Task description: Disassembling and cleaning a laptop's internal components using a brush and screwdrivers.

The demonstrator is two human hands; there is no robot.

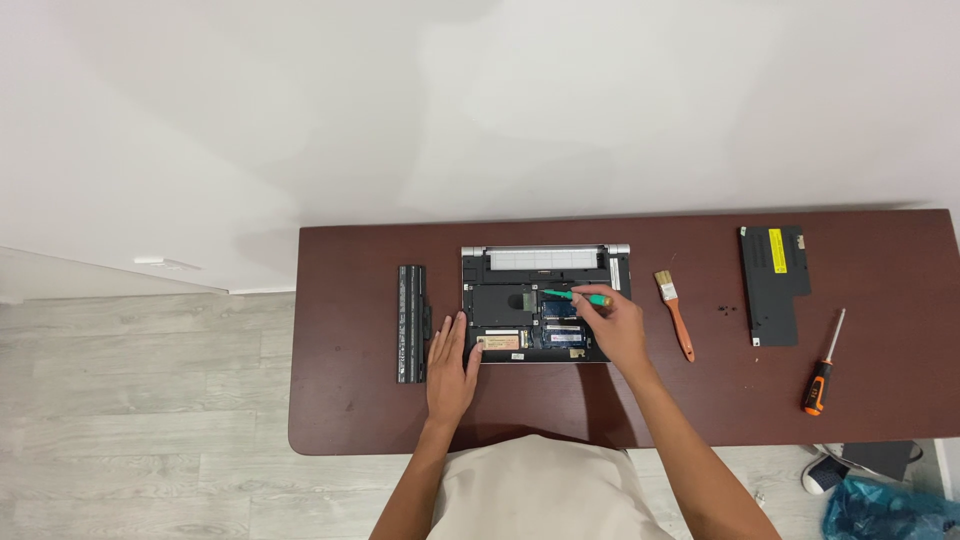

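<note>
Opened laptop (545,305), underside up, near the table's (350,400) back edge. Our left hand (450,365) rests flat, fingers together, on its corner; our right hand (615,325) pinches a green-handled screwdriver (577,296) over it.

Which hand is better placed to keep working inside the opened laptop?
Probably the right hand: it holds the green-handled tool over the laptop internals. The left hand lies flat at the laptop's edge, steadying it.
</note>
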